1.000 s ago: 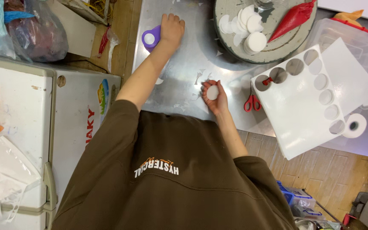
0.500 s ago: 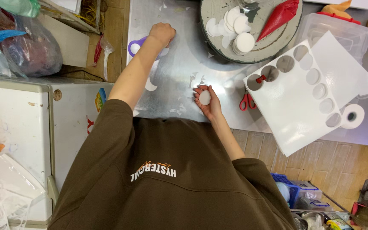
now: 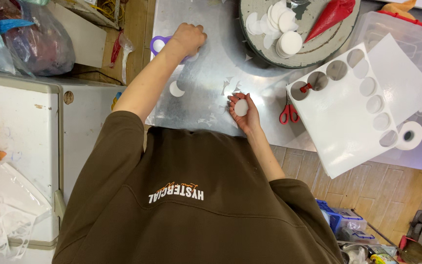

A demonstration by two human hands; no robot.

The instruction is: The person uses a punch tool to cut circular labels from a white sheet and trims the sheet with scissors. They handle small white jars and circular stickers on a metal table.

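Note:
My left hand (image 3: 187,39) reaches far across the metal table (image 3: 211,63) and is closed over a purple-handled tool (image 3: 158,45) with a ring-shaped end. The rest of the tool is hidden under the fingers. My right hand (image 3: 245,116) is close to my body near the table's front edge, palm up, holding a small white round disc (image 3: 241,107). A white half-disc (image 3: 176,89) and small white scraps (image 3: 228,85) lie on the metal between my arms.
A round grey tray (image 3: 269,58) with several white discs (image 3: 289,43) and a red piping bag (image 3: 330,14) is at the back right. A white sheet with round holes (image 3: 348,122), red scissors (image 3: 289,113), a tape roll (image 3: 409,136) and a clear box (image 3: 396,29) are on the right. A white cabinet (image 3: 20,127) stands on the left.
The view has shifted slightly. Both hands stay where they were, the left on the purple-handled tool and the right holding the white disc.

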